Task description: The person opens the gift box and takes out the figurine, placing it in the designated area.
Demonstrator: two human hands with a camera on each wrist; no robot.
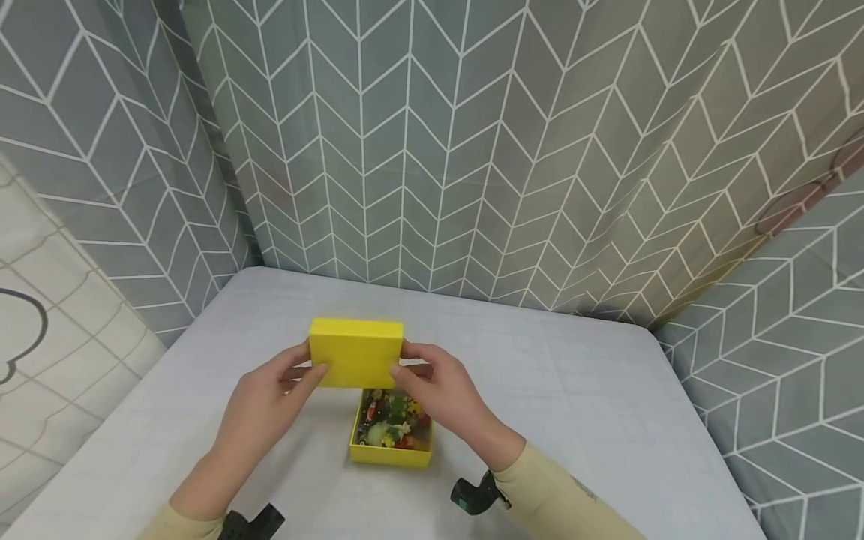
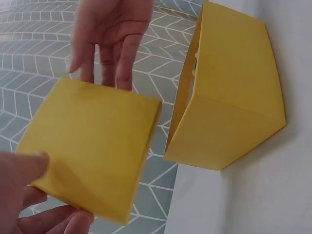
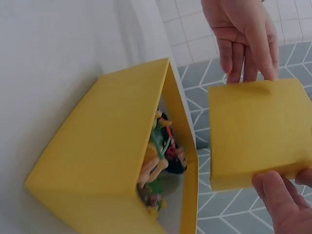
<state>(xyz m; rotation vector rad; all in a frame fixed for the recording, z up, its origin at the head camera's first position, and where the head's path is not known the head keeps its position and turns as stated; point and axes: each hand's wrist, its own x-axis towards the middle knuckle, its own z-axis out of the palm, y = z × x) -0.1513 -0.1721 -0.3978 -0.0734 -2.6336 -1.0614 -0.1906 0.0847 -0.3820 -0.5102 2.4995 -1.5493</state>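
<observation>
A yellow box lid [image 1: 356,354] is held raised and tilted, its outer face toward the head camera. My left hand [image 1: 256,412] pinches its left side, thumb on the face. On the opposite side my right hand [image 1: 451,394] grips the lid, its thumb near the lower corner. Below and slightly nearer stands the open yellow box [image 1: 391,455] on the table, apart from the lid. Small colourful figurines [image 1: 394,424] fill it, including green, red and yellow parts. In the right wrist view, several figurines [image 3: 163,151] show inside the box wall.
The table [image 1: 580,405] is covered in white cloth. Grey curtains [image 1: 439,150] with white zigzag lines hang behind it and on the right [image 1: 796,360]. A white tiled-pattern cloth [image 1: 61,322] hangs at the left. Each wrist wears a black camera mount [image 1: 475,495].
</observation>
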